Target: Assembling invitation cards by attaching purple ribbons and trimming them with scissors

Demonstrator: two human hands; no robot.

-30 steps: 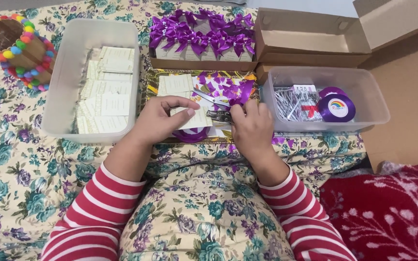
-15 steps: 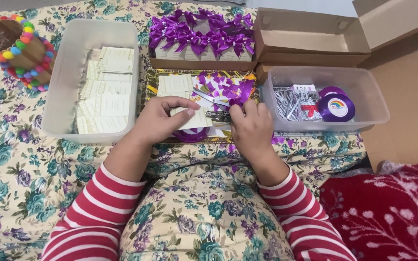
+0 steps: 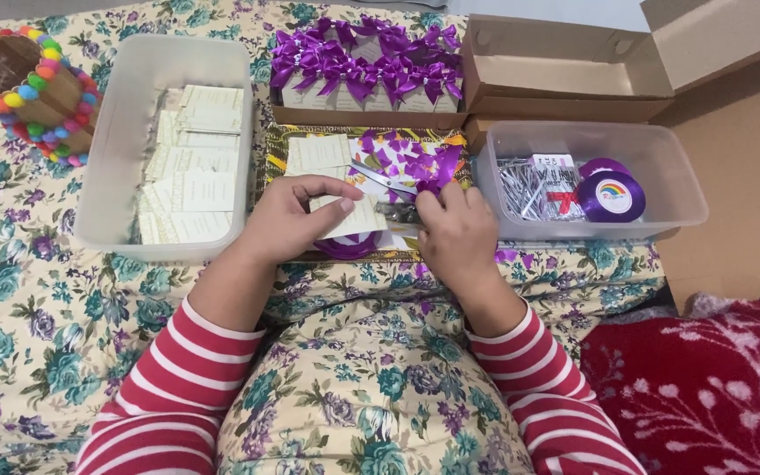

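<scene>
Holding a small cream card [image 3: 358,215] between thumb and fingers, the left hand [image 3: 296,220] keeps it flat and steady over the patterned tray [image 3: 279,145], presumably so that the other hand can work on it. The right hand [image 3: 457,233] is curled just beside it, fingertips pinched together on a small purple ribbon bow [image 3: 428,186] at the card's right edge; the exact contact point is hidden by the fingers. The two hands sit close together, nearly touching, at the centre of the tray.

Layout around the hands appears arranged by stage of supply:
- Left: a clear plastic tub [image 3: 116,233] holding stacked blank cream cards, within reach of the left hand.
- Centre, behind the hands: loose purple bows [image 3: 406,158] and a further card lie on the tray, with a pair of scissors [image 3: 380,179] resting across them.
- Rear: a shallow cardboard box [image 3: 367,116] with a row of cards already carrying purple bows, standing upright.
- Right: a second clear tub [image 3: 661,220] containing a purple ribbon spool [image 3: 610,195] and a bundle of clear sleeves or wires; which cannot be told.

An open empty carton [image 3: 565,75] stands behind that tub. A bead-trimmed round holder [image 3: 24,92] sits far left on the floral bedcover [image 3: 37,317].
</scene>
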